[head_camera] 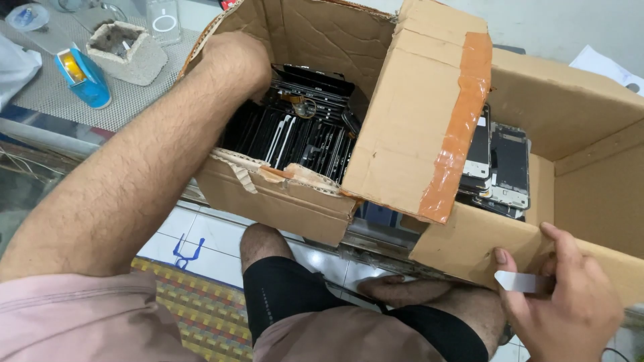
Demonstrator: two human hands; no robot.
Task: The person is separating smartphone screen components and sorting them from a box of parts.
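Right hand (570,302) pinches a small white strip (520,281) at the box's (463,245) near wall; left hand (235,64) reaches among upright phone screens (295,137), fingers hidden.

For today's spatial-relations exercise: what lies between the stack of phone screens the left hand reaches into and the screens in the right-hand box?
In the head view, an upright cardboard flap with orange tape stands between the dark phone screens and the other screens.

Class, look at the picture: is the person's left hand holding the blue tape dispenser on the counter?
No. The left hand reaches into the cardboard box of phone screen panels, while the blue tape dispenser sits untouched on the counter.
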